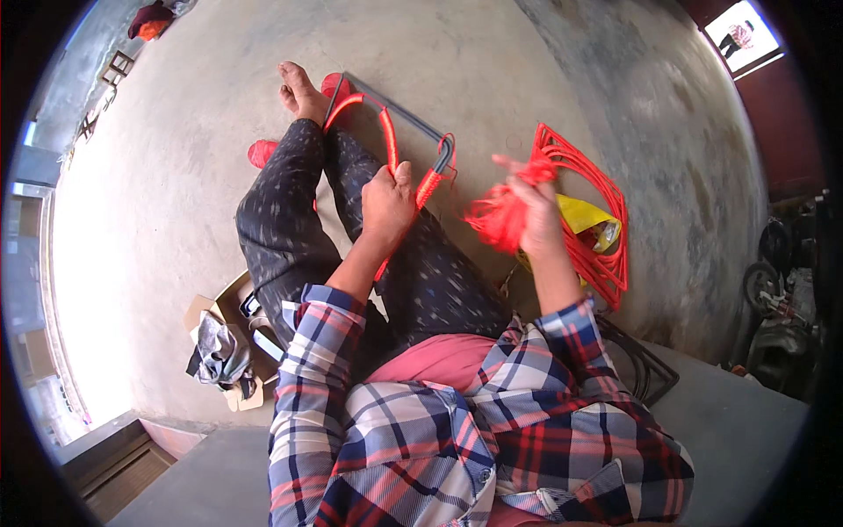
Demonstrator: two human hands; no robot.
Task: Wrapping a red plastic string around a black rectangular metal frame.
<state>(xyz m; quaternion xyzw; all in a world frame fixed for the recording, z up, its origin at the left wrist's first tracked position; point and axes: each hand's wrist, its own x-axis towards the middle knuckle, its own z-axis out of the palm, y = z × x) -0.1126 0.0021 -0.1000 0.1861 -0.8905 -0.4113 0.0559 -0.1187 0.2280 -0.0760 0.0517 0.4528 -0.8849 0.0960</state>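
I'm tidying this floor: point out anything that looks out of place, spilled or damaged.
The cardboard box at lower left looks untidy: crumpled grey material bulges over its edge. No spill or damage stands out.

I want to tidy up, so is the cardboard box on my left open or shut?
Open: the cardboard box has a flap turned outward, and its contents show from above.

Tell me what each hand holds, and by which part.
Left hand: dark frame, by its red-wrapped part. Right hand: bundle of red strands, apparently by its middle.
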